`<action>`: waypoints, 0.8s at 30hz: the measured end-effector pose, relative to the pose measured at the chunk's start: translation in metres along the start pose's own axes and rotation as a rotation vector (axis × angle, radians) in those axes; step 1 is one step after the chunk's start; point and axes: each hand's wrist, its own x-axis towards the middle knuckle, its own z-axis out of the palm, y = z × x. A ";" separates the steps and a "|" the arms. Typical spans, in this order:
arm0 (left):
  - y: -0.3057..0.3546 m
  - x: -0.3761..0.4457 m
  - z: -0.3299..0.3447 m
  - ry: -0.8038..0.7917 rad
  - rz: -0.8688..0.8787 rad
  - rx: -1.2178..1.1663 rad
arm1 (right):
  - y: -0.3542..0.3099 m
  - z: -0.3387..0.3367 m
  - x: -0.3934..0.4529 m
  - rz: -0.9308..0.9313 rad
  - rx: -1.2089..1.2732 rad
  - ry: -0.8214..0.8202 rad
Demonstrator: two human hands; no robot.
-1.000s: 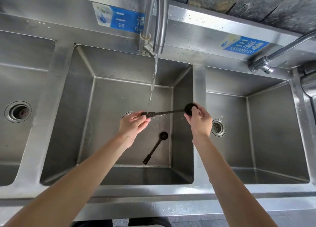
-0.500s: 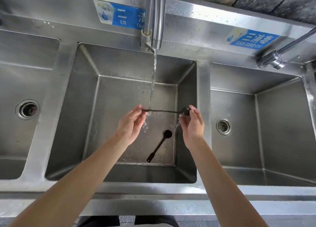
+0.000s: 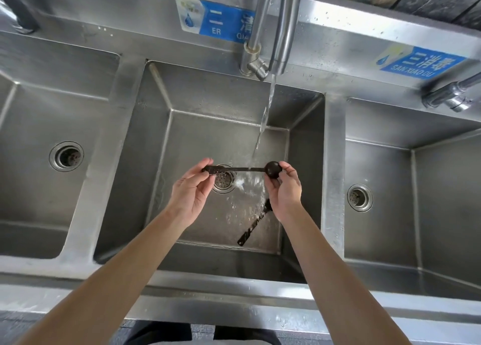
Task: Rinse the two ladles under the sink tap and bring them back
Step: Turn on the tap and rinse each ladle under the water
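Observation:
I hold a small black ladle [image 3: 272, 168] level over the middle basin [image 3: 216, 102]. My left hand [image 3: 191, 188] pinches the end of its handle, and my right hand [image 3: 286, 188] grips its round bowl. Water runs from the steel tap [image 3: 282, 32] and strikes the handle close to the bowl, splashing below. The second black ladle [image 3: 253, 226] lies on the basin floor near the right wall. Its bowl end is hidden behind my right wrist.
The basin's round drain [image 3: 223, 183] sits just under my left fingers. A left basin [image 3: 66, 156] and a right basin [image 3: 360, 197] each show a drain. A second tap [image 3: 450, 95] reaches in at the upper right. Blue labels mark the backsplash.
The ladle's bowl has turned, so its round dark face shows. The water now falls nearer the bowl, and my right wrist covers the lying ladle's bowl. The camera has shifted.

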 end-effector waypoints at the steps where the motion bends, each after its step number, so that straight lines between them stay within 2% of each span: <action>1: 0.004 0.000 -0.004 0.005 0.009 0.005 | 0.003 0.004 -0.001 0.002 -0.003 -0.004; 5: 0.018 -0.002 -0.021 0.022 0.050 0.059 | 0.018 0.018 -0.005 0.000 -0.016 -0.017; 10: 0.029 -0.007 -0.047 0.036 0.082 0.269 | 0.041 0.025 -0.007 0.013 -0.036 -0.042; 12: 0.031 -0.011 -0.058 0.056 0.109 0.418 | 0.049 0.025 -0.007 0.019 -0.058 -0.032; 16: 0.033 -0.015 -0.078 0.065 0.129 0.889 | 0.063 0.018 -0.008 0.031 -0.087 -0.007; 24: 0.022 -0.012 -0.089 0.008 0.087 1.306 | 0.086 -0.018 -0.005 0.004 -0.226 0.151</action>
